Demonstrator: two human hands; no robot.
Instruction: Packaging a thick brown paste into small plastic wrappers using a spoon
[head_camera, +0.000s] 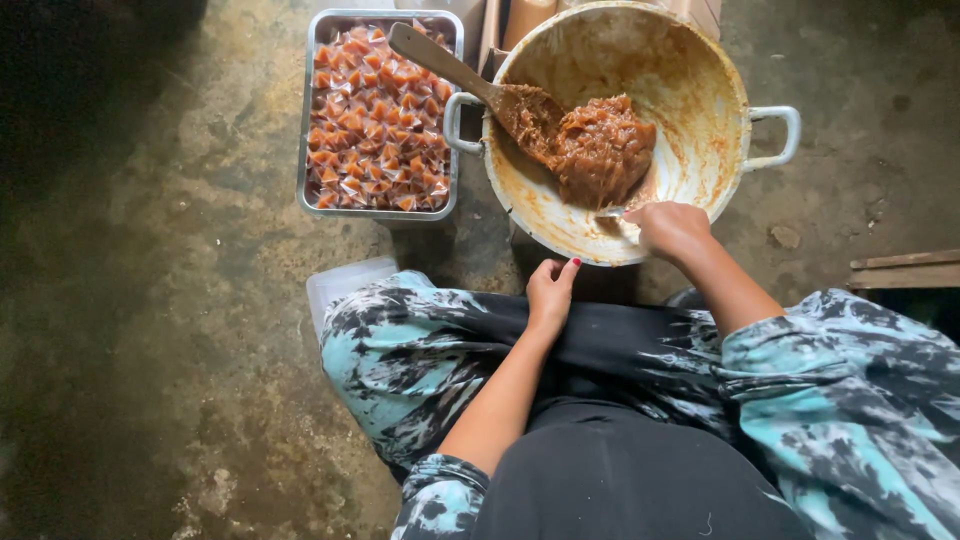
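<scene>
The left hand (550, 290) rests on the lap, fingers loosely curled, holding nothing. The right hand (672, 228) closes on a small metal utensil, mostly hidden, at the wok (700, 60) rim. Beyond the fingers, brown paste (600, 150) lies under a wooden spatula (470, 80), whose handle points up-left. Further left, a steel tray (305, 120) holds orange wrapped pieces (375, 120).

The right hand (672, 228) hides its fingertips and all but a sliver of whatever it grips. The paste (598, 150) buries the spatula's blade. The wok (700, 90) rim and tray (310, 120) top run off frame. The left hand's (551, 290) fingers curl under.
</scene>
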